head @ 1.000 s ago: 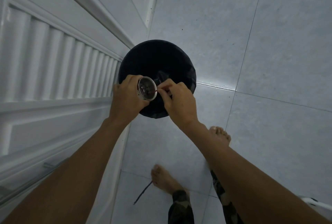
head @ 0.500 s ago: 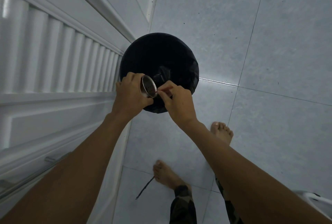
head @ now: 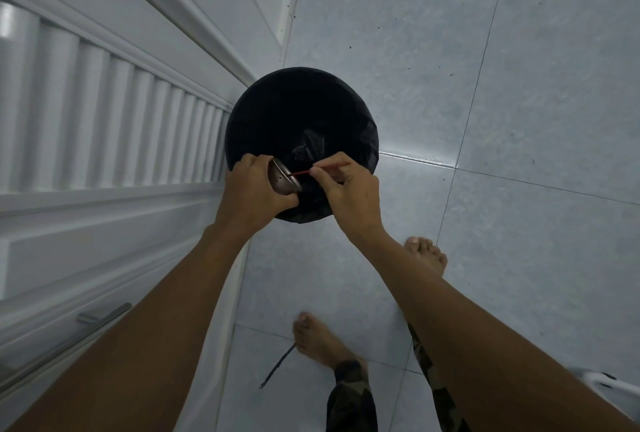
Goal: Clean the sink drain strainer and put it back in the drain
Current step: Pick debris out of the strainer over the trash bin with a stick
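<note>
Mid-clean: left hand [head: 254, 189] clamps strainer [head: 283, 179] over bin [head: 294, 109], right hand [head: 349, 186] pinches stick [head: 304, 172] scraping it; refit remains.

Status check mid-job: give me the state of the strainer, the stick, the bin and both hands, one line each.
strainer: out of the drain, tilted on edge over the bin, gripped in left hand.
red stick: pinched in right hand, tip at the strainer.
bin: uncovered, black liner in place.
left hand: closed on strainer.
right hand: closed on stick.
</note>
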{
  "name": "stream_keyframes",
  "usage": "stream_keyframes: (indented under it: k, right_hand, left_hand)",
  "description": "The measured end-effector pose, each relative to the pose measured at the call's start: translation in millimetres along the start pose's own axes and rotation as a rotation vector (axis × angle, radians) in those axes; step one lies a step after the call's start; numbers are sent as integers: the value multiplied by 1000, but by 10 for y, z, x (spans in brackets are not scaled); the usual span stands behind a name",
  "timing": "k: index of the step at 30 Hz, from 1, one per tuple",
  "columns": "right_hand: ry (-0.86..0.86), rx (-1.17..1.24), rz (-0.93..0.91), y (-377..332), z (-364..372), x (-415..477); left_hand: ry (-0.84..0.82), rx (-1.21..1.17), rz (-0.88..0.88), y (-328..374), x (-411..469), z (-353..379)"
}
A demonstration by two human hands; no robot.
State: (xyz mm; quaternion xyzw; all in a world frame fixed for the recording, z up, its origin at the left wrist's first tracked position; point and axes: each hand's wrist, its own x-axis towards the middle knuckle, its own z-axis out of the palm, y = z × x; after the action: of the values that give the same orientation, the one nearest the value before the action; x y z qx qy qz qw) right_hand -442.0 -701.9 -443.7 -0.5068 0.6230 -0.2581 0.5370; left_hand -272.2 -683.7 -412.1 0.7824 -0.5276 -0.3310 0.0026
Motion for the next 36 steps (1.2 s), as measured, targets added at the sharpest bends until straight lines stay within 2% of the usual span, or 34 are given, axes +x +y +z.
stream_keyframes:
  k: [3,4,7,8,11,12,13,15,16,18,20,22,24,26,28,29,32,33,36]
  right_hand:
    - [-136,10,23,44,34,-40]
    - [-111,-12,45,63,45,-41]
    - [126,23,125,115,36,29]
    - [131,72,150,143,26,60]
    - [-154,184,243,178,52,108]
    - [-186,148,240,199,83,111]
    - [-144,111,233,222,117,122]
    - [67,70,202,226,157,158]
    - [105,79,188,240,168,172]
    - [-10,127,172,242,194,185]
    - [-122,78,186,248,206,170]
    - [-3,-59,161,298,195,193]
    - [128,-77,135,301,163,212]
    - [63,-23,84,299,158,235]
    - [-88,-56,79,274,166,218]
    - [-91,-88,72,278,174,216]
    - [120,-118,47,254,156,292]
    - [132,-87,26,238,156,322]
    - [-68,-57,16,200,185,368]
  left_hand:
    - [-12,15,-6,10,28,9]
    - [-23,27,-2,6,36,13]
    - [-85,44,-34,-31,74,11]
    - [-104,43,-47,-47,90,12]
    - [-124,40,-41,-60,130,33]
    - [-123,41,-31,-53,142,45]
    - [-120,43,-24,-47,151,59]
    - [-107,25,-45,-39,176,86]
    - [-101,2,-67,-39,195,95]
    - [-114,-41,-94,-43,229,111]
    - [-147,-57,-84,-52,250,123]
    - [-147,-62,-71,-67,252,133]
    - [-129,-71,-78,-80,256,144]
    - [-128,-70,-78,-90,271,156]
    - [-133,-70,-44,-85,289,159]
    - [-135,-60,-21,-81,293,156]
    - [-121,-23,12,-80,305,141]
    - [-115,-22,5,-84,313,134]
    - [-128,-10,-2,-80,345,121]
